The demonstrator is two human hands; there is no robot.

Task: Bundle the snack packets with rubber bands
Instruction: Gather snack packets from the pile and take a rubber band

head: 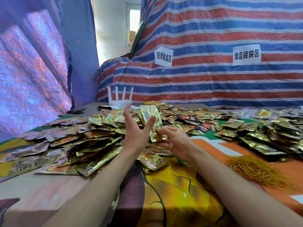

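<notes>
A stack of gold snack packets [151,119] stands upright above the table's middle. My right hand [173,141] pinches its lower end with curled fingers. My left hand [136,130] is raised just left of the stack, fingers straight and spread, the thumb tip against the packets' face. A wide heap of loose gold packets [78,141] covers the table to the left and behind. Another heap [270,135] lies at the right. A pile of yellow-brown rubber bands [255,171] sits on the table near my right forearm.
A white router [120,99] with several antennas stands at the table's back, black scissors [77,110] to its left. A striped tarp [213,79] with two paper signs rises behind. A colourful printed cloth [177,185] covers the table front.
</notes>
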